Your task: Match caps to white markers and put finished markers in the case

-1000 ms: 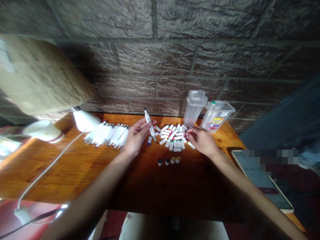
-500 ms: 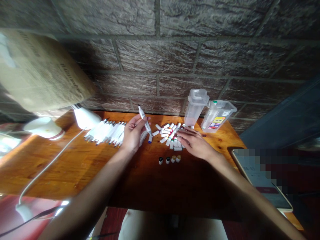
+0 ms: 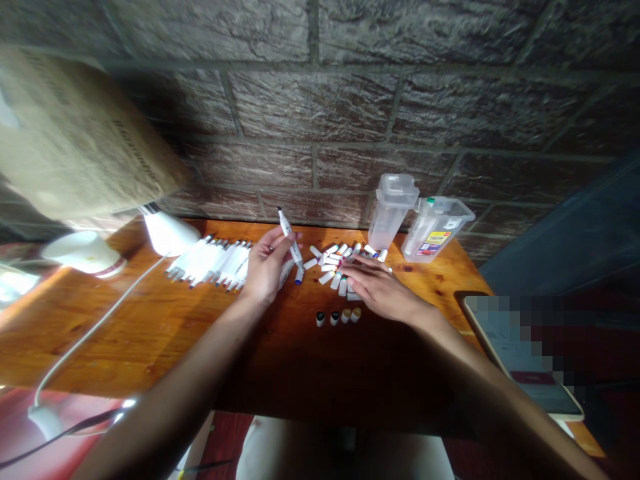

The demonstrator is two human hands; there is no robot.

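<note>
Marker (image 3: 289, 233) sat mid-frame, slanted, dark tip up, pinched between thumb and fingers of our left hand (image 3: 269, 263). Our right hand (image 3: 376, 283), right of center, lay low over the cap pile (image 3: 331, 261), fingers loosely extended; we couldn't tell if it held a cap. Below the pile we had four upright caps (image 3: 335, 319) lined up, two black-topped, two tan-topped. Left of center, more markers (image 3: 210, 265) lay side by side on the tabletop (image 3: 150, 333). Right of center, toward the wall, we saw a tall clear container (image 3: 391, 212) beside a labeled clear container (image 3: 434, 233). Phone (image 3: 525, 363): lower right.
</note>
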